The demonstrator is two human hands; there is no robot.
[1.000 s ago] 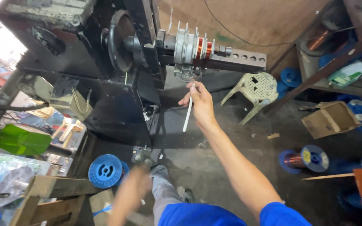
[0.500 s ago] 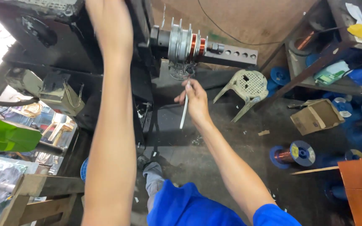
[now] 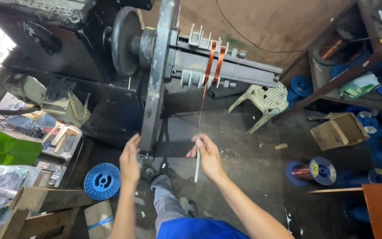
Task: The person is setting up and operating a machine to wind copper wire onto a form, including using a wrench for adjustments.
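Right hand (image 3: 208, 156) pinched shut on a white sleeve tube (image 3: 197, 164), guiding copper wire (image 3: 202, 106) up taut. Left hand (image 3: 130, 160) lay open-fingered against the crank arm (image 3: 158, 84), steadying it. Farther up, wire wrapped around the winding former (image 3: 217, 66).

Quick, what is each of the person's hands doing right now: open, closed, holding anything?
Left hand: open, fingers flat against the long metal arm of the winding machine.
Right hand: closed in a grip on a thin white tube, with copper wire running up from it.
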